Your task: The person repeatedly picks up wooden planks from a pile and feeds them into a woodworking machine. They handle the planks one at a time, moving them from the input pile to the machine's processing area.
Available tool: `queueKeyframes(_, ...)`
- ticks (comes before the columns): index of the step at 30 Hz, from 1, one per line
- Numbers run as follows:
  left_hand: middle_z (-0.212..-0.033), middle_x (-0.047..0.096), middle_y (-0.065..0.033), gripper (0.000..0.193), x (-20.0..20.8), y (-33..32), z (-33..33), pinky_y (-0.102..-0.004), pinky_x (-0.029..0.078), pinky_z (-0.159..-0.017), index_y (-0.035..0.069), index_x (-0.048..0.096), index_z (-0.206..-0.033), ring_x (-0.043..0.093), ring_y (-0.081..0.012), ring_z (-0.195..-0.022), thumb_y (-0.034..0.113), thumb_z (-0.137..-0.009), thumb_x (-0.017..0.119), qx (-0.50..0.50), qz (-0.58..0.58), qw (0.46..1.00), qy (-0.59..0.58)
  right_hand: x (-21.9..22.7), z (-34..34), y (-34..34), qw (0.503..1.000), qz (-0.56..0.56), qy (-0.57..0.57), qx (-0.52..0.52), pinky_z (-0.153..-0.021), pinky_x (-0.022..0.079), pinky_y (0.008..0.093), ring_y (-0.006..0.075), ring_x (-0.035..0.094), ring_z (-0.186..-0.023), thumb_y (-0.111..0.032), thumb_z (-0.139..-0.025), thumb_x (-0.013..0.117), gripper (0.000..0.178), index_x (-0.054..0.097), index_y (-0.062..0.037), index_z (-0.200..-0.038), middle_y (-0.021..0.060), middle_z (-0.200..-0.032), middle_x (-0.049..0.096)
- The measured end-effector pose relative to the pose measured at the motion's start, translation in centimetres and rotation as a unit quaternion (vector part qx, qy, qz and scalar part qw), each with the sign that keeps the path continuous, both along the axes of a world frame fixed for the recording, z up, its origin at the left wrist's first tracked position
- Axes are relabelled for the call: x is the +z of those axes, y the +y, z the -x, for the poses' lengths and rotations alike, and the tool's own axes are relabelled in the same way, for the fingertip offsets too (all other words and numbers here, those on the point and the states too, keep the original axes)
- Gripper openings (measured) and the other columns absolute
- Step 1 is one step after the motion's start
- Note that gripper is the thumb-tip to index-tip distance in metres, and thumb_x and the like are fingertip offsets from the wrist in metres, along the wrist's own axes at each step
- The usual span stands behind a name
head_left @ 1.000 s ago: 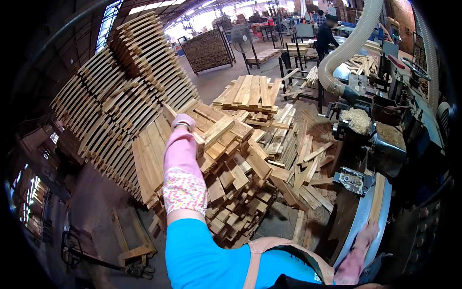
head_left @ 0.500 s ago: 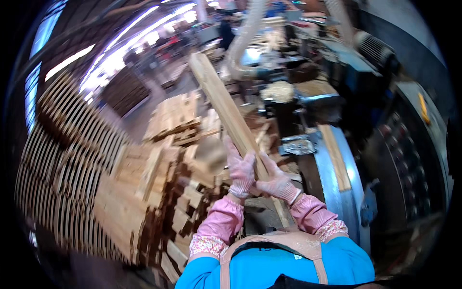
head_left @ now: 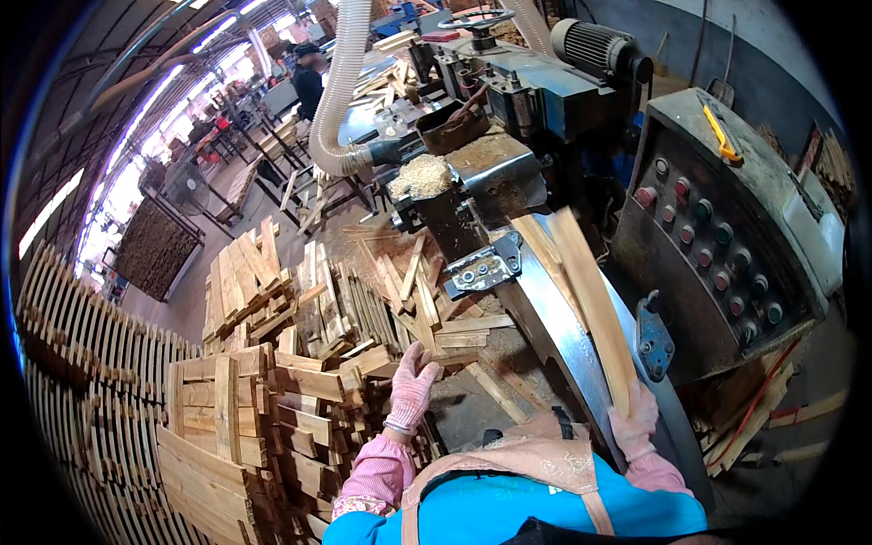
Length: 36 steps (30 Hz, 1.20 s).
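My right hand [head_left: 634, 420], in a pale pink work glove, grips the near end of a wooden plank [head_left: 592, 304]. That plank slants away from me over the machine's shiny metal bed [head_left: 581, 359]. Just left of it, a second wooden strip [head_left: 548, 259] lies on the bed, partly covered by the held plank. My left hand [head_left: 413, 386], gloved alike, is raised over the floor beside the wood stacks, fingers apart and nothing in them. A metal guide block [head_left: 486, 266] sits at the bed's left edge, and a blue bracket [head_left: 654, 341] stands on its right side.
Stacked boards [head_left: 204, 454] rise at my left, with loose planks around them. A control panel [head_left: 708, 227] with several buttons stands right, a yellow utility knife [head_left: 722, 134] on top. Ahead are a ribbed hose [head_left: 341, 100], wood shavings [head_left: 422, 175] and a motor [head_left: 595, 50]. A person [head_left: 309, 82] is farther off.
The plank has swung from in front of me to the right, over the metal bed. My left hand has let go of it and moved left; my right hand still holds it.
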<state>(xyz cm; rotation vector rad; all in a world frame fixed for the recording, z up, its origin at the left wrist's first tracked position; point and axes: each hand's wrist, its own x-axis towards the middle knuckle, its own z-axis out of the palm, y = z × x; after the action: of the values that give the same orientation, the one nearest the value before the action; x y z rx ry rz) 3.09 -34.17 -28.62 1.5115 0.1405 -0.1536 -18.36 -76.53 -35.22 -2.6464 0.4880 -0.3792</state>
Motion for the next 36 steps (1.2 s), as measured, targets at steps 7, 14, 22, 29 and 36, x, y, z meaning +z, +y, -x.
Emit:
queueKeyframes(7,-0.137,0.065,-0.0204,0.072,9.1,3.6,1.2,-0.0358,0.052,-0.107,0.0,0.041,-0.156,0.064,-0.0266,-0.126,0.007,-0.092,0.073,0.053,-0.258,0.951,-0.162,-6.5,-27.5,2.3,0.969,0.086,-0.229,-0.021,-0.103,0.049,0.0537,0.0438,0.06,-0.117,-0.026,-0.082,0.078,0.075,0.048,-0.0099,-0.149,0.0221,-0.133,0.06)
queueKeyframes(14,-0.148,0.056,-0.025,0.076,25.1,19.2,6.1,-0.0401,0.048,-0.112,-0.001,0.044,-0.154,0.059,-0.0323,-0.134,0.022,-0.089,0.076,0.285,-0.526,0.778,-0.19,-4.6,-34.1,3.6,0.972,-0.135,-0.193,0.004,-0.103,0.05,0.0488,0.0429,0.064,-0.115,-0.021,-0.087,0.073,0.051,0.062,-0.005,-0.134,0.022,-0.124,0.067)
queueKeyframes(22,-0.148,0.056,-0.0261,0.099,28.7,45.1,26.2,-0.051,0.045,-0.112,0.006,0.034,-0.159,0.057,-0.0432,-0.134,0.051,-0.081,0.075,0.614,-0.531,0.475,0.341,-3.1,-12.5,1.0,1.0,0.023,-0.015,0.0,-0.116,0.041,0.0443,0.0393,0.052,-0.136,-0.019,-0.092,0.068,0.065,0.048,-0.0072,-0.153,0.022,-0.147,0.055)
queueKeyframes(29,-0.141,0.061,-0.0291,0.091,17.5,56.1,39.7,-0.0466,0.044,-0.111,-0.003,0.06,-0.14,0.058,-0.0413,-0.133,0.065,-0.079,0.067,0.631,-0.444,0.517,0.371,-5.1,-13.7,0.0,0.992,0.12,-0.038,-0.003,-0.116,0.04,0.0448,0.0394,0.052,-0.136,-0.026,-0.094,0.068,0.064,0.049,-0.007,-0.152,0.0217,-0.146,0.056)
queueKeyframes(36,-0.126,0.066,-0.0319,0.071,20.7,52.1,30.6,-0.0465,0.052,-0.098,-0.006,0.072,-0.116,0.065,-0.0475,-0.118,0.053,-0.077,0.067,0.566,-0.512,0.549,0.341,-9.0,-28.6,-1.2,0.977,0.156,-0.14,-0.045,-0.116,0.04,0.0453,0.0395,0.052,-0.136,-0.033,-0.096,0.067,0.063,0.049,-0.0068,-0.151,0.0215,-0.146,0.056)
